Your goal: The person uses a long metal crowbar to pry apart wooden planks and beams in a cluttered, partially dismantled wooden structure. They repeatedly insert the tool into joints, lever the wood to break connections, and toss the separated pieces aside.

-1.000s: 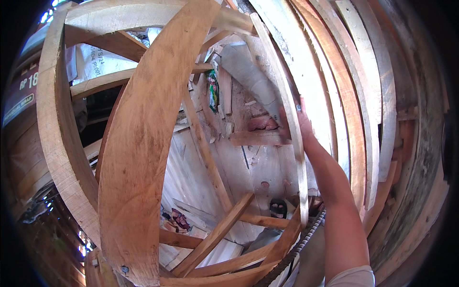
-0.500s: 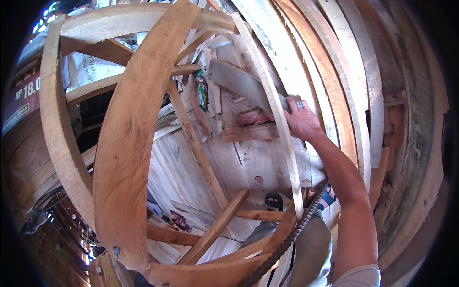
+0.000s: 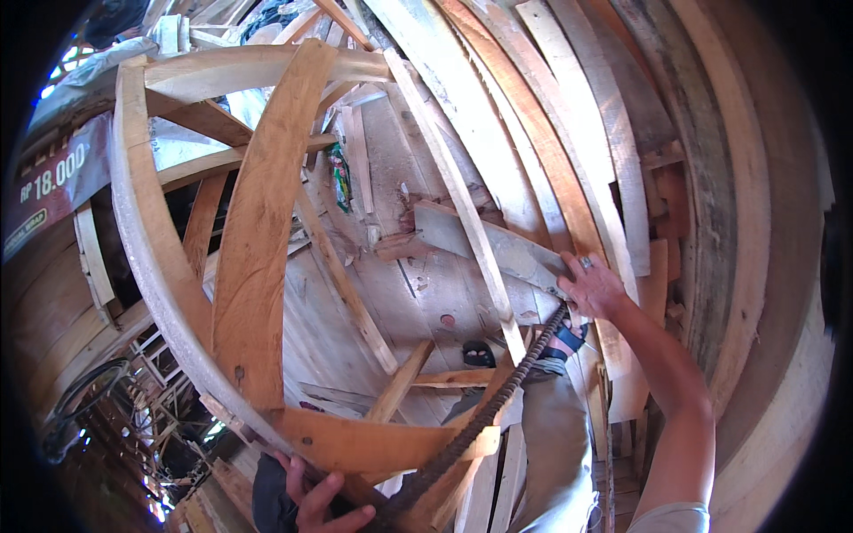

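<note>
My right hand (image 3: 593,286), with a ring on one finger, is closed round the near end of a flat greyish plank (image 3: 484,249). The plank slants away to the left, passing behind a thin pale curved strip (image 3: 453,200). My left hand (image 3: 315,502) is partly in view at the lower edge. Its fingers are spread beside the bottom corner of a wooden frame made of curved timbers (image 3: 267,231); whether they touch it I cannot tell. A dark ribbed rod (image 3: 489,413) runs up from near the left hand toward the right hand.
Long curved boards (image 3: 542,115) stand stacked along the right. Below lies a plank floor (image 3: 426,293) with offcuts and a green packet (image 3: 339,178). My sandalled foot (image 3: 564,339) is beside the rod's upper end. A printed banner (image 3: 62,182) hangs at the left.
My right hand has come nearer and a little right, drawing the greyish plank with it. My left hand has appeared at the lower edge. The view has shifted, showing the wooden frame differently.
</note>
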`<action>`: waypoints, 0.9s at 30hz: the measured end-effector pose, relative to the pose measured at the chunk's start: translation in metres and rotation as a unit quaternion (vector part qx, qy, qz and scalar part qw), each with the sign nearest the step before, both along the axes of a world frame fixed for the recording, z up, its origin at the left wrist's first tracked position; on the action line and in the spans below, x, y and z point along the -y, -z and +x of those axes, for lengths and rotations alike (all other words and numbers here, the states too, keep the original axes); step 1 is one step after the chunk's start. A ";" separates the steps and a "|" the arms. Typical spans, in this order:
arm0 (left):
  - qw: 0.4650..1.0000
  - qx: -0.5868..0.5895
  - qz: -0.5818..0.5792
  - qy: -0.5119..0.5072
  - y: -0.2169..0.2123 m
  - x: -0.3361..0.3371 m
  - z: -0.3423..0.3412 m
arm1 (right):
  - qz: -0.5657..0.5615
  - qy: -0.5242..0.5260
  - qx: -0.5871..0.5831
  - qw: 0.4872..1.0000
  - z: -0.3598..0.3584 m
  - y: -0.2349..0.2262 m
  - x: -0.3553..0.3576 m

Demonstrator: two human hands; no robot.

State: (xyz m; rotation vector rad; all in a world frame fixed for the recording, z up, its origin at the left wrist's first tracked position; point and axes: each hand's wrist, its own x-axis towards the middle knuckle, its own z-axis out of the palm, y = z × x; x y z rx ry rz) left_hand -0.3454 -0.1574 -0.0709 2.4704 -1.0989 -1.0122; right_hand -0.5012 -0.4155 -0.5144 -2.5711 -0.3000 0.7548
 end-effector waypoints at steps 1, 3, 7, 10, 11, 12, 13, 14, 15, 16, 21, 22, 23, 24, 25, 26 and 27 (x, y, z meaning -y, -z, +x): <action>0.993 0.111 -0.037 0.033 0.007 0.011 0.003 | -0.002 0.008 -0.026 1.000 -0.009 -0.015 0.002; 0.996 0.070 -0.054 0.006 0.004 -0.003 -0.003 | -0.003 0.024 -0.038 0.999 -0.033 -0.031 0.009; 0.998 0.009 -0.050 -0.037 -0.001 -0.017 -0.005 | -0.021 0.076 -0.105 0.991 -0.077 -0.082 0.013; 0.993 0.014 -0.083 -0.083 -0.001 -0.002 -0.012 | -0.013 0.094 -0.190 0.977 -0.095 -0.125 0.012; 0.992 0.007 -0.102 -0.080 0.006 -0.003 -0.008 | -0.025 0.112 -0.204 0.972 -0.112 -0.140 0.005; 0.990 0.009 -0.112 -0.083 0.006 -0.002 -0.008 | -0.029 0.122 -0.212 0.969 -0.120 -0.153 0.001; 0.990 0.014 -0.117 -0.083 0.005 -0.007 -0.011 | -0.017 0.120 -0.287 0.950 -0.112 -0.173 -0.002; 0.990 0.014 -0.119 -0.079 0.004 -0.006 -0.011 | -0.029 0.120 -0.309 0.943 -0.116 -0.189 -0.010; 0.988 0.016 -0.138 -0.074 0.006 -0.005 -0.010 | -0.032 0.161 -0.261 0.951 -0.131 -0.191 -0.030; 0.985 0.021 -0.155 -0.071 0.007 -0.006 -0.011 | -0.033 0.197 -0.210 0.957 -0.139 -0.192 -0.046; 0.976 0.028 -0.208 -0.064 0.011 -0.008 -0.012 | -0.058 0.234 -0.266 0.933 -0.101 -0.227 -0.081; 0.974 0.028 -0.214 -0.063 0.011 -0.008 -0.011 | -0.068 0.227 -0.249 0.939 -0.101 -0.223 -0.081; 0.973 0.033 -0.218 -0.059 0.009 -0.011 -0.011 | -0.105 0.177 -0.222 0.953 -0.089 -0.239 -0.073; 0.973 0.032 -0.221 -0.057 0.007 -0.012 -0.011 | -0.145 0.131 -0.197 0.961 -0.074 -0.256 -0.058; 0.972 0.036 -0.225 -0.054 0.005 -0.012 -0.009 | -0.205 0.139 -0.145 0.958 -0.066 -0.258 -0.055; 0.971 0.038 -0.231 -0.054 0.005 -0.013 -0.010 | -0.272 0.066 -0.024 0.960 -0.066 -0.256 -0.044; 0.971 0.058 -0.231 -0.032 0.010 -0.012 -0.008 | -0.289 0.069 -0.070 0.952 -0.055 -0.261 -0.037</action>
